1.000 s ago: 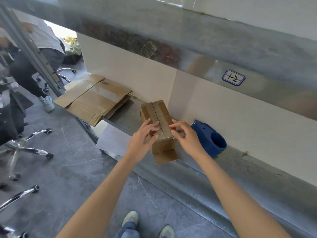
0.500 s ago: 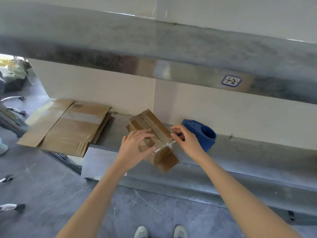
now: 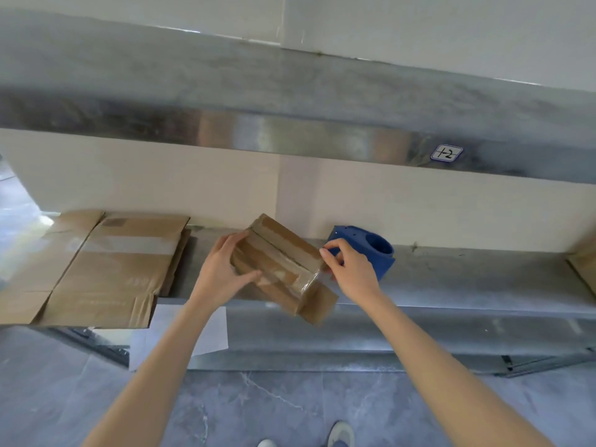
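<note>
A small brown cardboard box (image 3: 283,246) lies tilted at the front of the lower metal shelf (image 3: 451,279), partly over its edge. Clear tape runs along its top seam and one end flap hangs open below. My left hand (image 3: 222,272) grips the box's left side, thumb across the top. My right hand (image 3: 350,269) pinches the clear tape at the box's right corner. Behind that hand sits a blue tape dispenser (image 3: 377,250), partly hidden.
Flattened cardboard boxes (image 3: 106,269) lie on the shelf to the left. An upper metal shelf (image 3: 290,101) with a "12" label (image 3: 446,153) overhangs. Another cardboard edge (image 3: 583,266) shows at far right. White paper (image 3: 213,333) hangs below the shelf. Grey floor lies beneath.
The view swung right and squared up to the shelf. My left hand slid from the box's top to its left side; my right hand moved to the right corner, pinching the tape.
</note>
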Demonstrator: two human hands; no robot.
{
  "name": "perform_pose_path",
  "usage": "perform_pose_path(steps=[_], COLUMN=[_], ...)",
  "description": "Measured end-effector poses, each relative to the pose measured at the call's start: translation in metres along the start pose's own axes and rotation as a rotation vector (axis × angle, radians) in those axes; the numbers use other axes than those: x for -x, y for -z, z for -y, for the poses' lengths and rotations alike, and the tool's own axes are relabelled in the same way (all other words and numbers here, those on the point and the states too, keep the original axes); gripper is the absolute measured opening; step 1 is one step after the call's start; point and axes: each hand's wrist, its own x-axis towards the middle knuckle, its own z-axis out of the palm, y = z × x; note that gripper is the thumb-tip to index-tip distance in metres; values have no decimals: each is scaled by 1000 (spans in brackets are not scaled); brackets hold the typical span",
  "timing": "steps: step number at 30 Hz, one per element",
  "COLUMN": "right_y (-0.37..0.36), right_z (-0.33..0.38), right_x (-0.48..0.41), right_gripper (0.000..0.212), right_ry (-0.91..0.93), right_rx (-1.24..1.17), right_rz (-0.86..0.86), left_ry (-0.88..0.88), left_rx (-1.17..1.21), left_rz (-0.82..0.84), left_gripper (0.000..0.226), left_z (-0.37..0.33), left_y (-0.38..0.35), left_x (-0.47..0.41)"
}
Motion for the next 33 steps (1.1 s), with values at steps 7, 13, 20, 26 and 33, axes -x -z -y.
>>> perform_pose_path(steps=[7, 13, 20, 26, 33], right_y=[-4, -17, -15, -30, -42], right_z=[17, 21, 23, 33, 27], right_x=[-2, -10, -23, -22, -11], right_gripper=[64, 73, 56, 44, 65], right_ry=[14, 99, 187, 156, 189], right_rx=[-88, 62, 122, 160, -15], right_rz=[166, 83, 108, -78, 58], left_ry=[26, 6, 43, 58, 35], left_rx=[2, 58, 172, 186, 259], left_rz=[-208, -89, 194, 89, -28], left_gripper=[50, 52, 97, 82, 73], left_z=[4, 12, 20, 21, 18], left_y=[0, 17, 54, 46, 25], left_x=[26, 32, 20, 33, 64])
